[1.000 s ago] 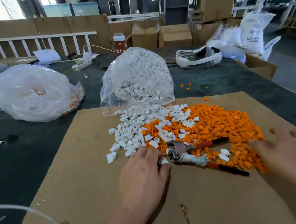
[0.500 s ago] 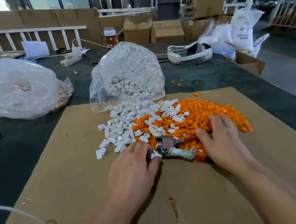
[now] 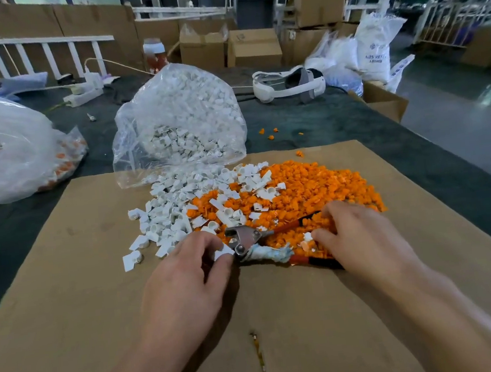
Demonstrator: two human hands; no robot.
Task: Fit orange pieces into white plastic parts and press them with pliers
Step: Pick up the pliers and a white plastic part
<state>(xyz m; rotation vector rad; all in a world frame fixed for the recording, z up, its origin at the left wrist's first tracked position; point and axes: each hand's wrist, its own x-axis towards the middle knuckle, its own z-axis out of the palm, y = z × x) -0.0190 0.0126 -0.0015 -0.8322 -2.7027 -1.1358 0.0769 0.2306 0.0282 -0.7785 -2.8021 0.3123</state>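
Note:
A heap of orange pieces (image 3: pixel 313 181) and a spread of white plastic parts (image 3: pixel 174 208) lie on a cardboard sheet (image 3: pixel 68 295). Pliers (image 3: pixel 247 241) with orange and black handles lie at the near edge of the heap, jaws pointing left. My left hand (image 3: pixel 187 276) pinches one white part (image 3: pixel 222 252) right beside the plier jaws. My right hand (image 3: pixel 362 240) rests palm down on the orange pieces, over the plier handles, its fingers curled into the heap; what its fingertips hold is hidden.
An open clear bag of white parts (image 3: pixel 180 123) stands behind the piles. Another clear bag (image 3: pixel 6 144) with orange pieces lies at far left. A white headset (image 3: pixel 288 86), a power strip (image 3: pixel 83 95), cardboard boxes and sacks sit at the table's back.
My right hand came in from the right edge onto the orange heap over the plier handles. My left hand has stayed by the plier jaws with the white part.

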